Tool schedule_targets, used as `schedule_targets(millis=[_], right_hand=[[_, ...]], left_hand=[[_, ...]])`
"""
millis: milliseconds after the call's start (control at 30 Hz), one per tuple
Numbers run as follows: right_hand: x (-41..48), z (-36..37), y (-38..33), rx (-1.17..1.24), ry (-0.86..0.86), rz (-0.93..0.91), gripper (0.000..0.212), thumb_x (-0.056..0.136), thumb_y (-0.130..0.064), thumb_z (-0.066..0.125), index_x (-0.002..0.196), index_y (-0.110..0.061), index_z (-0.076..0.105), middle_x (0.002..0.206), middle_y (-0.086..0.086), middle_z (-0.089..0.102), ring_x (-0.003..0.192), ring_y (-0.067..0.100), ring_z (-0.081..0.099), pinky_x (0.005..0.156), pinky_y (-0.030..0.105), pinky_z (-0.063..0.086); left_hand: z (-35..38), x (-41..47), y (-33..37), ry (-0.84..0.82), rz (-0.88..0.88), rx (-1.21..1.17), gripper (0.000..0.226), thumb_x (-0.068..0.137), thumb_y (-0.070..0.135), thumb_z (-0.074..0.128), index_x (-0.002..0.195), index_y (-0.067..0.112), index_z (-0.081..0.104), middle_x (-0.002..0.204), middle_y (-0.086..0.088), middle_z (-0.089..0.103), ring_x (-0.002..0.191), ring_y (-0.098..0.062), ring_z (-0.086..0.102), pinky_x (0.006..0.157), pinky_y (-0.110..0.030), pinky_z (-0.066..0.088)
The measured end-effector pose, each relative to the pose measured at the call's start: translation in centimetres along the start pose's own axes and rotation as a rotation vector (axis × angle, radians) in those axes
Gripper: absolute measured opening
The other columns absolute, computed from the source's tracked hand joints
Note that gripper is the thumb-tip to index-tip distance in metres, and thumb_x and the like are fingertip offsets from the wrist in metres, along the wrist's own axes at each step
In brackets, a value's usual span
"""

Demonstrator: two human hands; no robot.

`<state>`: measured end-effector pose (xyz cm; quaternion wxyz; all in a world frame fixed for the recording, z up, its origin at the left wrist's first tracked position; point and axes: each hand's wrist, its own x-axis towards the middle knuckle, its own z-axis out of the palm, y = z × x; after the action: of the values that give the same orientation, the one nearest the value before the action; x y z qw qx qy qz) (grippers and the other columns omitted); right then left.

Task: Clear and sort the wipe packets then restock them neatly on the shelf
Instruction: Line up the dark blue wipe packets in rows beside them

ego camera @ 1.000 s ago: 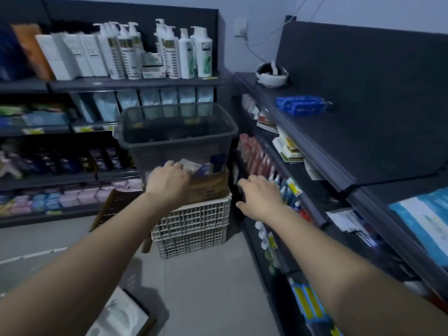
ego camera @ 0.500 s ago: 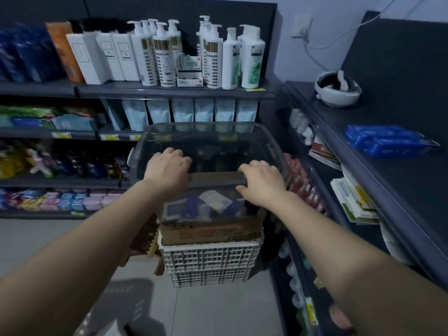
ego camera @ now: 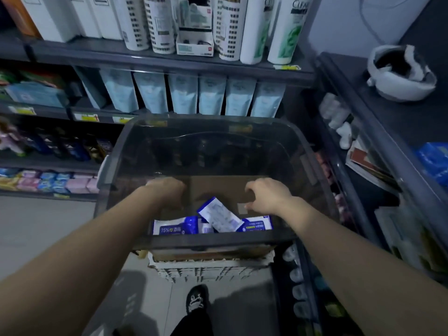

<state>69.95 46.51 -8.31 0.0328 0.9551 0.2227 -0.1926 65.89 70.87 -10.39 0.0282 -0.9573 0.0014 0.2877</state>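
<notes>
The left hand [ego camera: 167,194] hangs knuckles-up with its fingers curled downward. It is blurred and dim, so whether it grips anything cannot be told. At its 3 o'clock, well apart, the right hand [ego camera: 269,196] has its fingers half bent and spread, with nothing seen between them.

Both forearms cross the near rim of a smoky clear bin [ego camera: 116,151], and both hands are over brown cardboard [ego camera: 218,187]. Between the hands, toward 6 o'clock, lie the wipe packets [ego camera: 219,215]. A white one is tilted on top and blue ones lie flat on either side. It is unclear whether they lie in the bin or under its clear floor.

Below the bin, at 6 o'clock, is a white slatted crate [ego camera: 208,267], and farther down a dark shoe [ego camera: 195,299]. At 12 o'clock a row of pale blue pouches [ego camera: 211,95] stands under a shelf [ego camera: 169,61] of white bottles [ego camera: 286,27].
</notes>
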Motion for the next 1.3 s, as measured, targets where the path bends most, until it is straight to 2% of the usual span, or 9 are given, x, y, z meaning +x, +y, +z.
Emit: schedule_targets(millis=[367,467,600,800,900,1000,1100,1167,1300], right_hand=[[8.8,5.7,1.8,-0.021,-0.506,0.044,0.046,0.077,-0.054,0.07,0.104,-0.018,0.06,0.105,0.0,0.062,0.087,0.02,0.057,0.061,0.026,0.041],[10.4,7.3,0.8,-0.055,-0.57,-0.017,0.058,0.073,-0.06,0.07,0.11,-0.018,0.055,0.122,0.003,0.058,0.097,0.023,0.058,0.074,0.03,0.048],[11.7,9.5,-1.2,-0.143,-0.541,-0.052,0.09,0.061,-0.073,0.072,0.125,-0.015,0.047,0.124,0.007,0.055,0.108,0.024,0.056,0.077,0.034,0.044],[13.2,10.8,-1.8,-0.001,-0.436,0.077,0.057,0.068,-0.049,0.081,0.11,-0.017,0.06,0.109,0.003,0.065,0.095,0.021,0.064,0.067,0.028,0.046],[13.6,10.1,-1.7,0.174,-0.209,0.248,0.052,0.077,-0.041,0.075,0.117,-0.017,0.052,0.113,0.005,0.063,0.099,0.024,0.063,0.066,0.029,0.045],[13.8,10.1,-2.0,0.1,0.073,0.069,0.058,0.083,-0.04,0.068,0.128,-0.017,0.04,0.127,0.007,0.052,0.116,0.026,0.051,0.086,0.037,0.045],[13.7,10.1,-3.9,0.239,-0.096,-0.222,0.071,0.08,-0.049,0.068,0.136,-0.019,0.039,0.133,0.005,0.046,0.124,0.026,0.043,0.095,0.038,0.042],[13.4,10.3,-5.7,0.344,-0.312,-0.225,0.083,0.072,-0.046,0.077,0.139,-0.019,0.036,0.137,0.005,0.044,0.127,0.025,0.041,0.099,0.038,0.039],[13.1,10.7,-6.7,0.4,-0.444,-0.131,0.043,0.077,-0.037,0.075,0.111,-0.016,0.059,0.118,0.009,0.062,0.109,0.028,0.059,0.079,0.03,0.042]], left_hand=[[7.1,9.9,-0.9,-0.54,0.206,0.005,0.073,0.068,0.038,0.083,0.132,0.022,0.054,0.128,0.0,0.059,0.114,-0.022,0.055,0.097,-0.033,0.045],[8.9,10.8,0.0,-0.551,0.207,0.104,0.073,0.059,0.044,0.087,0.124,0.022,0.061,0.118,0.003,0.064,0.106,-0.019,0.058,0.095,-0.033,0.048],[9.2,11.5,-0.2,-0.513,0.156,0.054,0.068,0.062,0.044,0.085,0.121,0.02,0.061,0.115,0.002,0.064,0.103,-0.019,0.06,0.087,-0.035,0.051],[8.2,12.3,-2.4,-0.279,-0.103,-0.4,0.057,0.08,0.031,0.073,0.127,0.009,0.048,0.122,-0.008,0.054,0.11,-0.024,0.053,0.085,-0.033,0.046],[7.0,13.1,-2.3,-0.023,-0.234,-0.74,0.051,0.082,0.022,0.072,0.125,0.005,0.05,0.115,-0.012,0.06,0.1,-0.025,0.056,0.08,-0.033,0.045],[6.0,13.9,-2.2,0.057,-0.298,-0.839,0.062,0.084,0.022,0.071,0.137,0.008,0.041,0.13,-0.014,0.054,0.114,-0.029,0.054,0.085,-0.034,0.042],[5.4,14.2,-2.4,0.114,-0.237,-0.931,0.043,0.081,0.022,0.074,0.118,0.01,0.056,0.115,-0.009,0.063,0.098,-0.022,0.059,0.079,-0.029,0.041],[4.9,13.8,-2.6,0.098,-0.163,-1.06,0.034,0.078,0.016,0.077,0.108,0.01,0.062,0.105,-0.007,0.068,0.091,-0.02,0.062,0.079,-0.029,0.046],[3.8,12.7,-2.5,-0.095,-0.128,-1.289,0.021,0.079,0.007,0.076,0.097,0.011,0.065,0.09,-0.006,0.07,0.082,-0.02,0.066,0.078,-0.032,0.053]])
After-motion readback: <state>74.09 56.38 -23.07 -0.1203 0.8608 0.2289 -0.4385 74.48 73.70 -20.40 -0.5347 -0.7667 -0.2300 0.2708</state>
